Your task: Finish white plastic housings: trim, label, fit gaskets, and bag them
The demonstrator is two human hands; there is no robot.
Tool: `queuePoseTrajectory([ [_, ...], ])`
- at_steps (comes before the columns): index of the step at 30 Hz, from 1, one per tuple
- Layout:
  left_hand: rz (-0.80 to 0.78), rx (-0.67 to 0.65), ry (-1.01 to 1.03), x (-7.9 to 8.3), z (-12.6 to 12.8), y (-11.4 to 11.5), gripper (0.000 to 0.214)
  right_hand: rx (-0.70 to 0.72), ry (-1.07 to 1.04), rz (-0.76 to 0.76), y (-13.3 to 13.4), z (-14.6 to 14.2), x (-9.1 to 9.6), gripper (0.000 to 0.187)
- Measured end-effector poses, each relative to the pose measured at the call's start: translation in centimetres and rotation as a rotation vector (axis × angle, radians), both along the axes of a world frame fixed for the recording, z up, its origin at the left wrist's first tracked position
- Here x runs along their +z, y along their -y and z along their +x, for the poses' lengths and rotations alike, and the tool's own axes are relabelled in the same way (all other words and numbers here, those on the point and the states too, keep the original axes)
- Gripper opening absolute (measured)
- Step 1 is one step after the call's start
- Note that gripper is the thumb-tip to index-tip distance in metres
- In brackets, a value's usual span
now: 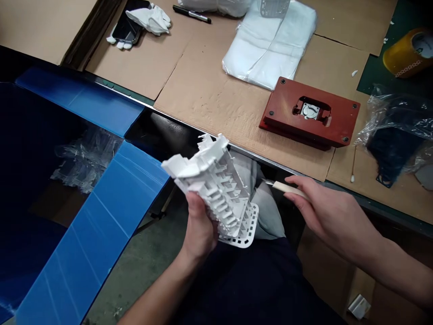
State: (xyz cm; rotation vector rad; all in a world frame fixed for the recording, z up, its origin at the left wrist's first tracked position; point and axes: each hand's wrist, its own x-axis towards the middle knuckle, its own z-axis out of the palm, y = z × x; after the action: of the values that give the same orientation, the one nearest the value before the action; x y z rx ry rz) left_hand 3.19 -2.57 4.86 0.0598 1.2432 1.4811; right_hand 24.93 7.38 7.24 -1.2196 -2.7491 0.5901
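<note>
My left hand (199, 225) is closed around the lower end of a white moulded plastic part (216, 185) with ribs and a perforated edge, held tilted above my lap. My right hand (324, 212) grips a small knife with a pale handle (289, 189), its short blade pointing left towards the part's right side. The blade tip sits just beside the part; whether it touches I cannot tell.
A blue corrugated plastic bin (101, 225) with clear bagged parts stands at my left. On the cardboard-covered bench lie a red-brown fixture block (280, 113), folded clear bags (270, 45), white gloves over a phone (149, 18), a marker (192, 13), a yellow tape roll (409, 52) and a bag of dark parts (395, 135).
</note>
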Motion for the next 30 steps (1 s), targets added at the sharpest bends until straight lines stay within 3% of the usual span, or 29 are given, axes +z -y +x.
queuePoseTrajectory([
  [4,-0.031,-0.074,0.236,1.0,-0.3,-2.1,0.075,-0.205,-0.124,-0.385,-0.4,0.4,-0.9,0.031],
  [8,-0.156,-0.156,0.423,0.8,-0.6,-2.4,0.090,-0.266,-0.211,-0.461,-0.4,0.6,-0.9,0.027],
  [10,-0.189,-0.164,0.444,0.7,-0.6,-2.5,0.092,-0.180,-0.271,-0.385,-0.4,0.5,-0.5,0.030],
  [15,-0.171,-0.192,0.536,0.4,-0.2,-2.7,0.084,0.213,-0.416,-0.142,-1.3,-0.2,0.8,0.031],
  [21,-0.150,-0.262,0.751,-0.5,0.4,-2.6,0.074,0.699,-0.366,-0.161,-2.8,-2.2,1.2,0.041],
  [24,-0.191,-0.259,0.756,-0.6,0.9,-2.6,0.074,0.798,-0.372,-0.186,-2.9,-3.3,0.9,0.033],
  [30,-0.252,-0.264,0.815,-0.4,1.3,-2.6,0.070,0.857,-0.429,-0.300,-2.6,-4.1,0.6,0.043],
])
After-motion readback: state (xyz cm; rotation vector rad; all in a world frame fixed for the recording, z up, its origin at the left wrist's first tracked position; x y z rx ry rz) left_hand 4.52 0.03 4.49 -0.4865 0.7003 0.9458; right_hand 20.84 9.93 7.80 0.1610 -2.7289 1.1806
